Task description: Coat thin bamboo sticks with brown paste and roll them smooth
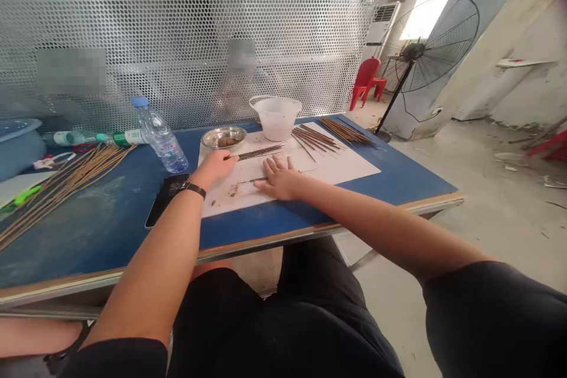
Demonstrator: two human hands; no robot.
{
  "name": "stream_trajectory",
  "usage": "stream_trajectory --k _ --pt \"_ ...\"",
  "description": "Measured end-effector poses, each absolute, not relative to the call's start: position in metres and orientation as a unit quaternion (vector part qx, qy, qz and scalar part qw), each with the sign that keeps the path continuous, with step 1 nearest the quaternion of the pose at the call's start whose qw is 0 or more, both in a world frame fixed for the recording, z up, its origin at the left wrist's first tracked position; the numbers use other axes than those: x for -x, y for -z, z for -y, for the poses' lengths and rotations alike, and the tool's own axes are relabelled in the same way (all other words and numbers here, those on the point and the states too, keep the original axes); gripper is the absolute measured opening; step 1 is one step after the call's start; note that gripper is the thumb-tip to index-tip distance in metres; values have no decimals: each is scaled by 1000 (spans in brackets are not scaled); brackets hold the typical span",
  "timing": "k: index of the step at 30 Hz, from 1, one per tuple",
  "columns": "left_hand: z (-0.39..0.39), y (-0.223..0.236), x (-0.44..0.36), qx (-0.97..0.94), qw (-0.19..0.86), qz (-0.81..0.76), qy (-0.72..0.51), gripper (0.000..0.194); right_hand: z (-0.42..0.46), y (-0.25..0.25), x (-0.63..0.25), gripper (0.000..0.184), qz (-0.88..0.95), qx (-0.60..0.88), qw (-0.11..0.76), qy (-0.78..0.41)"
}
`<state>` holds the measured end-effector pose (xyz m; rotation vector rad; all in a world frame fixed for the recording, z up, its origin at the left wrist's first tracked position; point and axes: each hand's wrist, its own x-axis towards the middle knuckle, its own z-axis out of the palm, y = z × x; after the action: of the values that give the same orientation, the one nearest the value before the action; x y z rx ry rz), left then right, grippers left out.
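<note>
My right hand (279,179) lies palm down with fingers spread on a white sheet (345,170), over a thin dark stick (259,179) that shows beside the thumb. To the left, my left hand (216,166) is closed, its fingertips at the near end of several thin dark sticks (261,152) that look like incense sticks; what it pinches is hidden. Behind that hand stands a metal bowl (211,140) with brown lumps (227,142) in it. Brown crumbs (233,190) dot the sheet between my hands. More brown-coated sticks (319,139) lie fanned out to the right.
A white plastic bucket (277,120) stands behind the sheet, with bare sticks (348,131) to its right. A water bottle (163,140), a black phone (163,201) and long brown strands (75,180) are on the left. A perforated metal screen (186,29) closes the table's far side.
</note>
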<state>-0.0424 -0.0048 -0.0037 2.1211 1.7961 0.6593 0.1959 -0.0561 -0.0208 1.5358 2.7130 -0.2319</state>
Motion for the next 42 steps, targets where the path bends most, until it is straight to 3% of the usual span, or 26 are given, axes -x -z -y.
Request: stream_trajectory --k 11,16,22,34,42 --pt "8 -3 36 -727 141 -630 -234 33 153 29 -218 115 -876 -471 -36 101" --pt "8 -4 37 -725 151 -634 -221 33 115 31 -209 109 -863 -498 -50 75" --pt "9 -4 36 -728 149 -634 -213 32 54 23 -202 99 -862 -502 -7 68" --pt "6 1 38 -742 134 -627 -196 33 152 31 -222 109 -856 -514 -15 62" --pt "2 3 40 -738 141 -635 -180 35 74 28 -211 104 -836 -545 -15 60"
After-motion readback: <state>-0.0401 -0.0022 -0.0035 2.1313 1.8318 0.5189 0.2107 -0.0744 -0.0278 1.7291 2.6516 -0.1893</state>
